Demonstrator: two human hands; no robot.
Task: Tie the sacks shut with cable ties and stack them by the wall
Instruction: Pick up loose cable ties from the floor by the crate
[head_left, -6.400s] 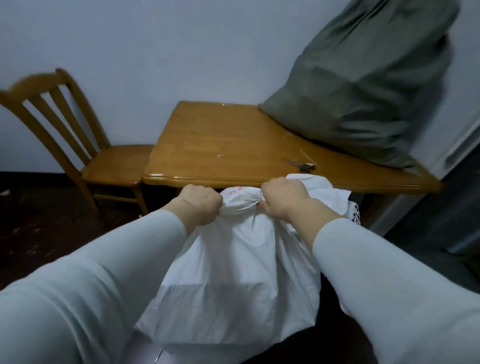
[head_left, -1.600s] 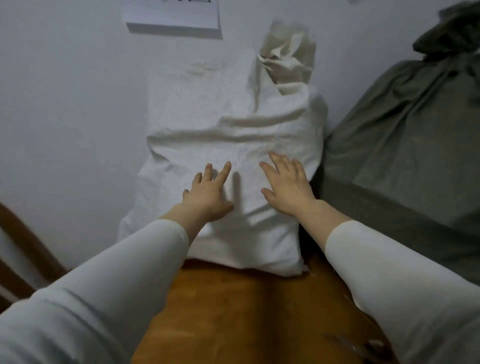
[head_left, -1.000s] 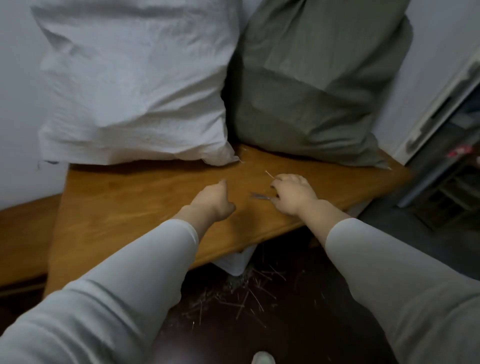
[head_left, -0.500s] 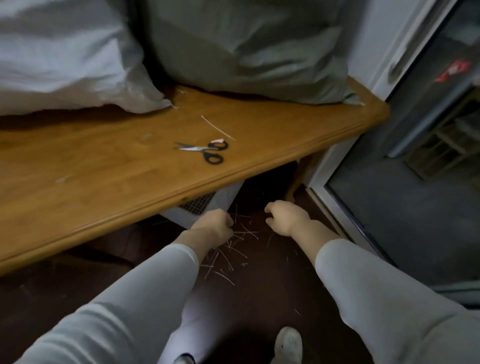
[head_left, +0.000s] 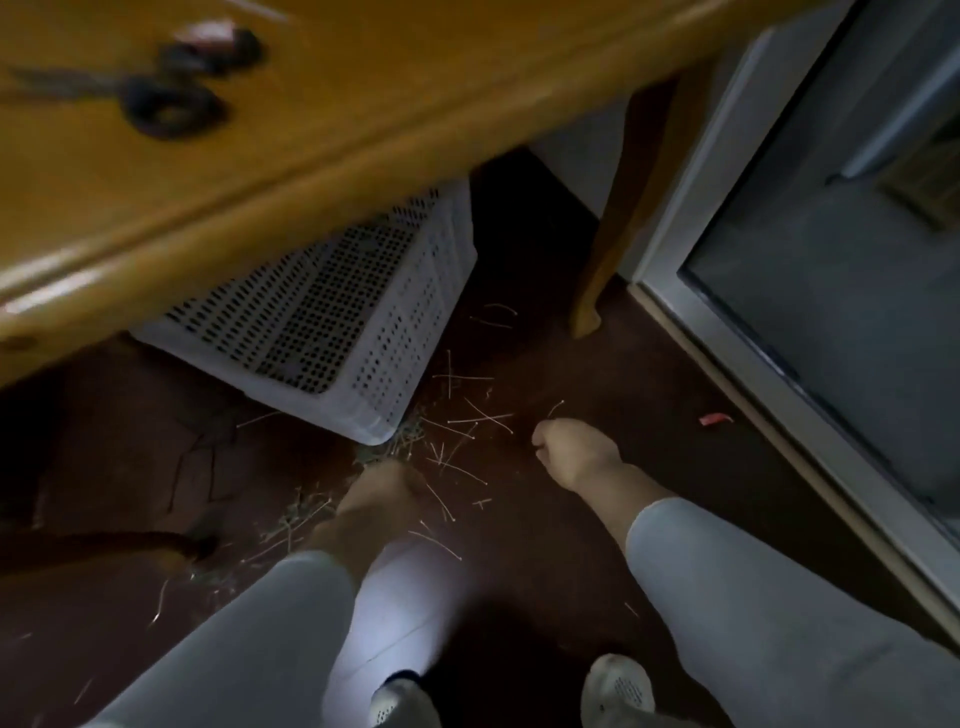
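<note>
No sack is in view; I am looking down at the dark floor. Several thin white cable ties (head_left: 478, 421) lie scattered there in front of a white perforated crate (head_left: 363, 322). My right hand (head_left: 571, 452) is low over the floor with its fingers curled, and one tie's (head_left: 556, 409) hooked end sticks out just above its knuckles, apparently pinched. My left hand (head_left: 382, 493) is blurred, hanging over the ties and straw-like litter with nothing visible in it.
The wooden table (head_left: 311, 145) overhangs the crate, with black-handled scissors (head_left: 161, 98) on top. A table leg (head_left: 623, 208) stands right of the crate. A glass door with a pale frame (head_left: 727, 364) runs along the right. My shoes (head_left: 615, 691) are at the bottom.
My view has dropped from the tabletop and sacks to the floor. Both hands have gone down from below the table edge to the scattered ties; the right one is now at a tie.
</note>
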